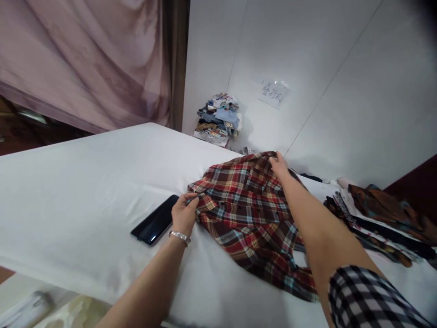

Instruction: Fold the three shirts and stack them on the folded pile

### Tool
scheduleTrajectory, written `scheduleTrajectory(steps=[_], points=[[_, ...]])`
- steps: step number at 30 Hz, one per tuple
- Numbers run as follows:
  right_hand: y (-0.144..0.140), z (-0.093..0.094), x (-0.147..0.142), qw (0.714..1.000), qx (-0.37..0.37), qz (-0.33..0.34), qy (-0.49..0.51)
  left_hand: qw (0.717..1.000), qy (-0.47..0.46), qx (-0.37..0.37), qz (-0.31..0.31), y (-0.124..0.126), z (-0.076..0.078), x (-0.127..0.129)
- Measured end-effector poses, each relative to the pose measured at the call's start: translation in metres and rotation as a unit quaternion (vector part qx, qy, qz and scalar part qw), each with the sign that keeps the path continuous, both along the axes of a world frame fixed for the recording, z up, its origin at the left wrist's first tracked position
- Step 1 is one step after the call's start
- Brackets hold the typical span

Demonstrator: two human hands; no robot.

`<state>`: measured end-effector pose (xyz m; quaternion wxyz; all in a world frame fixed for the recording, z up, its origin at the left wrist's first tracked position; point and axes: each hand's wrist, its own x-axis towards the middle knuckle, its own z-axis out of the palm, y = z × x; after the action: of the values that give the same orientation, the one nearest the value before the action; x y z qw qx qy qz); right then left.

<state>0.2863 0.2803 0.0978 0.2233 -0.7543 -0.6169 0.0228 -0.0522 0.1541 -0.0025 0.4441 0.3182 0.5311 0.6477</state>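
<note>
- Basically, a plaid shirt [242, 214] lies on the white-covered table [85, 196], spread out front-up, btwn the person's two hands; red, brown, cream & lt. blue checks, w/ dark buttons down the middle.
- L hand [184, 212]: thumb & fingers pinch cloth at the shirt's L end, approx. where the collar seems to be. Silvery bracelet [180, 238] on that wrist.
- R hand [279, 167]: on shirt's far edge, arm reaching across the R part of the cloth. Fingers bent & partly hidden; can't tell if they pinch or just press.
- Black-&-white checked sleeve [372, 296] on R arm, ends nr elbow; L forearm bare.
- Phone [153, 222]: dark screen, flat on table, at an angle, just beside L hand.
- R side of table: layered clothes [378, 223], dark & patterned pcs, brown/teal one on top; nr R forearm, apart from L hand.
- Beyond far table edge: tall clothes pile [220, 116], mixed colours, lt. blue pc nr the middle, close to the wall [317, 50].
- Paper w/ handwritten characters [273, 93] on wall, above & R of pile.
- Bkgd L: pinkish curtain [88, 54], hanging in folds.
- Bottom L, below table edge: pale items [73, 314], too blurred to ID.
</note>
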Motion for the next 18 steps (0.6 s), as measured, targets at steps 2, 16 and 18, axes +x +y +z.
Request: scheduleTrajectory(steps=[2,16,18], points=[[-0.007,-0.019,-0.006,0.998,0.015,0.052,0.038,1.000,-0.007,-0.002,-0.004,-0.001,0.002,0.000],[-0.258,-0.099,0.094,0.992,-0.089,0.089,-0.004,1.000,0.013,0.013,0.017,0.004,0.002,-0.001],[-0.291,-0.107,0.109,0.995,-0.080,0.061,0.000,0.998,0.048,0.007,0.035,0.006,0.002,-0.003]])
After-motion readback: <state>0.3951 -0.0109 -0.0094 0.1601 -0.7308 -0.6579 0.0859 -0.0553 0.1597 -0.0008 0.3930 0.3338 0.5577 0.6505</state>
